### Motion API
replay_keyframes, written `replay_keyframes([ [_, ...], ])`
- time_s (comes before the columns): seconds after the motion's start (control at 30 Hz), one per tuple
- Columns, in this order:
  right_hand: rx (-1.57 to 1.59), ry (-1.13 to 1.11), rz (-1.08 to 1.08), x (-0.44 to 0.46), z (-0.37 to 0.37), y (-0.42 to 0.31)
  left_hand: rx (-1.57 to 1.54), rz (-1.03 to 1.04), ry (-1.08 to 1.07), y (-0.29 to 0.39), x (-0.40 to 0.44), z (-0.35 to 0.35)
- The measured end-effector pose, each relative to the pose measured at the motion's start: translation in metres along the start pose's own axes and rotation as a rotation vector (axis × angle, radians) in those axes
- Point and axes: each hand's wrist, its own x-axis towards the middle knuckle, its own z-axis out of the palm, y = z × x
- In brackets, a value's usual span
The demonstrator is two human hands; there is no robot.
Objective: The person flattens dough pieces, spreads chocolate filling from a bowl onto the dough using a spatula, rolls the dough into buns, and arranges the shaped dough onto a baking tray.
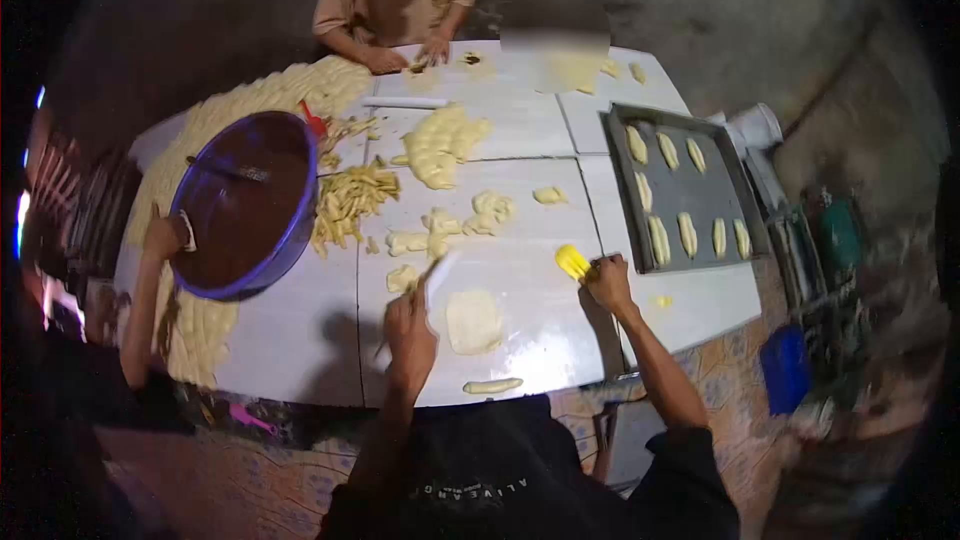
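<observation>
Gripping a motion-blurred white rolling pin (441,275), the left hand (410,340) holds it aslant at lower centre of the frame, beside the flat dough sheet (473,322), so the sheet's face shows uncovered. The right hand (608,286), right of centre, is wrapped around a yellow-ended tool (572,262), perhaps a brush; its end points up and left, seemingly because the fingers grasp the far end, which they hide. Small dough pieces (440,222) lie above the sheet, apparently for easy reach, while shaped pieces (687,235) sit mostly apart on the tray (690,195) at right, probably to avoid sticking.
</observation>
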Motion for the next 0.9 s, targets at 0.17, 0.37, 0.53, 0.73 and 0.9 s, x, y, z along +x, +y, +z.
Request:
replay_keyframes([
  [0.17,0.344,-0.405,-0.047,0.027,-0.037,-0.070,0.083,-0.641,0.131,-0.102,-0.137,0.011],
  [0.37,0.506,-0.465,-0.724,0.127,-0.072,-0.353,0.510,-0.614,0.177,-0.066,-0.129,-0.010],
  [0.53,-0.029,-0.604,-1.130,0.176,-0.007,-0.552,0.473,-0.529,0.381,-0.076,-0.126,-0.002],
  [0.73,-0.296,-0.738,-1.404,0.197,0.129,-0.603,0.254,-0.766,0.280,-0.069,-0.135,0.003],
  [0.9,-0.319,-0.902,-1.469,0.200,0.083,-0.624,0.371,-0.572,0.393,-0.065,-0.113,-0.032],
])
